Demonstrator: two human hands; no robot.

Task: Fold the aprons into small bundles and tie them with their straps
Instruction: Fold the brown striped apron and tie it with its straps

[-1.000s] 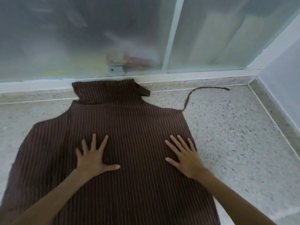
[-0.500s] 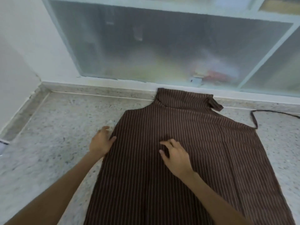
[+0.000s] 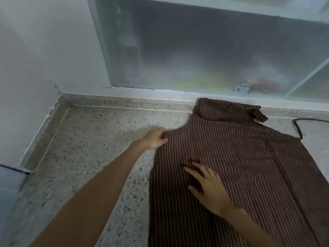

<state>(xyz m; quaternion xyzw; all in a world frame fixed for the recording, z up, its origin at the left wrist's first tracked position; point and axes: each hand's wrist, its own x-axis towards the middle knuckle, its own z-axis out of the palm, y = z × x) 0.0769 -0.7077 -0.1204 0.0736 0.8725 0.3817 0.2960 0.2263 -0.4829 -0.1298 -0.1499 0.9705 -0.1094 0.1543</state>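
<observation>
Brown apron with thin pale stripes (image 3: pixel 240 166) lies flat on a speckled stone bench (image 3: pixel 99 139), early in folding. The right hand (image 3: pixel 210 188) presses it down, fingers apart. The left hand (image 3: pixel 154 139) appears to pinch the left edge, ready to fold inward. Farther off, a dark strap (image 3: pixel 297 129) trails right, beneath a frosted glass window (image 3: pixel 195 47).

Brown apron (image 3: pixel 240 166) w/ thin pale stripes (strap (image 3: pixel 297 129) dark); speckled grey counter (image 3: pixel 92 139).
</observation>
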